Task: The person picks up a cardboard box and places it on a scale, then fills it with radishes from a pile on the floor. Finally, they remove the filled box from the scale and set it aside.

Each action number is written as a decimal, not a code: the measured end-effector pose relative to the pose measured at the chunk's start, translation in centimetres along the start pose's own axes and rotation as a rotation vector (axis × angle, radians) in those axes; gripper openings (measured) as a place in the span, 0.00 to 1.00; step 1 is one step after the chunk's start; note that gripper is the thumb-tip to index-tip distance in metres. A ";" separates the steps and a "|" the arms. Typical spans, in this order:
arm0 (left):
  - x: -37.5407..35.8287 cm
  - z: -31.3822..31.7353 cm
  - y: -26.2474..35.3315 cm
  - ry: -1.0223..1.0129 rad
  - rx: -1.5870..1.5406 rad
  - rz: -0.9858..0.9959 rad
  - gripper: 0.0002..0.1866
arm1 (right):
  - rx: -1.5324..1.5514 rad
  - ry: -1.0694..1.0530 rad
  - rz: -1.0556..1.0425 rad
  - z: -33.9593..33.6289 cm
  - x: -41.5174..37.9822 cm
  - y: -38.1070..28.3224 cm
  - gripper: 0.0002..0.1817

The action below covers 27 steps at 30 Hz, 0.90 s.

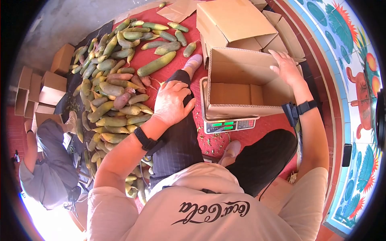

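Note:
An open cardboard box (241,110) stands on a digital scale (229,126) whose green displays are lit. Its inside shows bare brown cardboard. My right hand (286,70) is at the box's far right rim, gripping the wall with the thumb on the inner side. My left hand (173,100) lies on my left knee, fingers stretched out and holding nothing. Just left of that hand spreads a large pile of long green radishes (112,88), with a few pinkish ones (122,100) among them.
More cardboard boxes (235,22) stand beyond the scale. At the left, a person (52,160) sits near several small boxes (52,86). A painted tiled wall (362,80) runs along the right. Plant scraps (215,142) lie on the red floor.

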<state>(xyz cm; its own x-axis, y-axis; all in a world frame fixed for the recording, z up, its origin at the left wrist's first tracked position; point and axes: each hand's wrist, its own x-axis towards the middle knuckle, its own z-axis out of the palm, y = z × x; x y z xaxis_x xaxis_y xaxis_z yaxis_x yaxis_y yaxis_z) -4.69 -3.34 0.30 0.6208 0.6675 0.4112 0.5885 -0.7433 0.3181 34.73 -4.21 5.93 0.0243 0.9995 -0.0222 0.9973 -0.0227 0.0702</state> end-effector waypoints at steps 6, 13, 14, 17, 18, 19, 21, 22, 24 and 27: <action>-0.2 0.1 -0.2 0.022 0.011 -0.015 0.11 | 0.284 0.149 -0.167 -1.4 -4.7 -2.7 0.24; -0.8 0.7 -0.5 0.028 0.022 0.003 0.12 | 0.319 0.111 -0.243 -2.0 -11.2 -7.8 0.20; -0.8 0.9 -0.6 0.035 0.016 0.009 0.12 | 0.306 0.099 -0.243 -1.8 -11.6 -7.8 0.18; -0.9 0.9 -0.3 0.040 0.027 0.011 0.12 | 0.283 0.106 -0.248 0.1 -11.7 -6.8 0.13; -1.0 0.9 -0.2 0.041 0.032 0.008 0.12 | 0.273 0.126 -0.249 0.4 -11.6 -6.8 0.11; -1.0 0.9 -0.1 0.055 0.023 0.013 0.13 | 0.275 0.130 -0.255 0.3 -11.6 -6.7 0.11; -1.3 0.8 0.0 0.043 0.005 0.008 0.13 | 0.305 0.120 -0.259 0.0 -11.7 -6.6 0.09; -1.4 0.8 -0.2 0.044 0.006 0.005 0.13 | 0.305 0.119 -0.262 -0.2 -11.8 -6.5 0.09; -1.7 0.8 -0.5 0.087 -0.027 0.060 0.16 | 0.296 0.099 -0.276 -0.4 -12.1 -6.4 0.09; -2.8 0.2 -1.5 0.191 -0.076 0.001 0.19 | 0.287 0.165 -0.226 0.5 -12.7 -5.8 0.11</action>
<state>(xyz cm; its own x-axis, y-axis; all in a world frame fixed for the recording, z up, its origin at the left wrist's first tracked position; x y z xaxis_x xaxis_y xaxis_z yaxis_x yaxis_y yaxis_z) -7.26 -4.08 -1.54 0.5074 0.6515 0.5640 0.5428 -0.7500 0.3780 28.69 -16.80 5.27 -0.1861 0.9700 0.1565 0.9558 0.2157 -0.1999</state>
